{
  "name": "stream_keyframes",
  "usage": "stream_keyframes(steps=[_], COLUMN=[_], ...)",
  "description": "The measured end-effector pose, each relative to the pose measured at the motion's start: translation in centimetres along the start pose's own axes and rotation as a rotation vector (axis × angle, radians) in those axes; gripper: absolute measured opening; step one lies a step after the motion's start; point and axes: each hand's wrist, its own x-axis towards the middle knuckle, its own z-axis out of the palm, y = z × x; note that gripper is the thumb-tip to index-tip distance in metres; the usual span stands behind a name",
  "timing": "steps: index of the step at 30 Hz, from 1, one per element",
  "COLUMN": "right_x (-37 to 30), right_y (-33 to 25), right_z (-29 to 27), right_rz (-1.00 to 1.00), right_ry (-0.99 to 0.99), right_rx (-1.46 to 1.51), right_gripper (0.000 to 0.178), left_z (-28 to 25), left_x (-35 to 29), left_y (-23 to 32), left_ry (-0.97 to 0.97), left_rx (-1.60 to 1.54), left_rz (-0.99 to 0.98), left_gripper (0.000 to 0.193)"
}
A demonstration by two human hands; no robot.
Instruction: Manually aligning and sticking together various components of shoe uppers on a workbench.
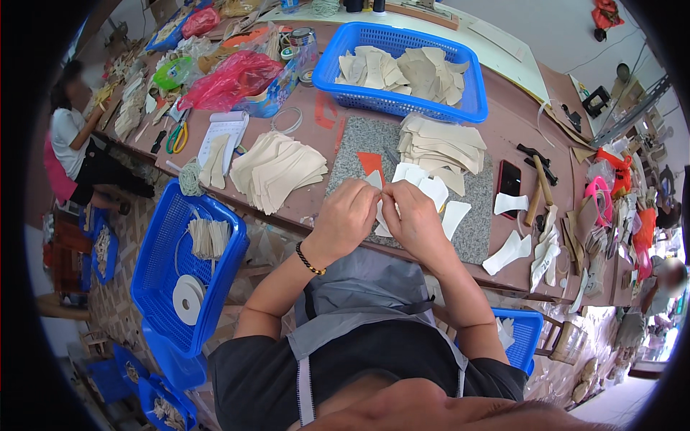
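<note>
Over a speckled grey stone slab point(471, 233), my left hand point(345, 215) and my right hand point(415, 214) meet fingertip to fingertip. Both are closed in a pinch on a thin pale cut piece point(374, 179), which shows partly above and below the fingers. White cut pieces point(431, 188) lie just beyond my right hand, and another white piece point(455, 218) rests beside it. A red-orange scrap point(369, 164) lies behind my fingers. Farther back on the slab sits a stack of cream cut pieces point(440, 140). Left of the slab, a fanned cream stack point(277, 169) covers the table.
A blue basket point(336, 87) of cream pieces stands at the back. To the right are a phone point(509, 178) and a hammer point(535, 197). Scissors point(178, 136) and a notepad point(231, 123) lie left. A blue basket point(159, 241) stands below the table's left edge. Another person point(75, 144) sits far left.
</note>
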Motion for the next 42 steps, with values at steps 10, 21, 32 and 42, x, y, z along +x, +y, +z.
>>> stream_keyframes(steps=[10, 21, 32, 42], right_x=[-0.4, -0.1, -0.9, -0.8], right_y=[0.1, 0.3, 0.8, 1.3], right_z=[0.2, -0.4, 1.2, 1.3], right_rz=[0.060, -0.051, 0.066, -0.132], right_ry=[0.034, -0.041, 0.111, 0.080], right_rx=[0.107, -0.100, 0.168, 0.026], right_gripper=[0.010, 0.010, 0.013, 0.015], left_z=[0.3, 0.0, 0.7, -1.2], left_x=[-0.3, -0.2, -0.6, -0.1], left_y=[-0.1, -0.2, -0.4, -0.5], left_ry=[0.040, -0.107, 0.030, -0.151], left_rx=[-0.085, 0.105, -0.205, -0.240], left_rz=[-0.057, 0.075, -0.107, -0.187], left_gripper=[0.018, 0.016, 0.012, 0.011])
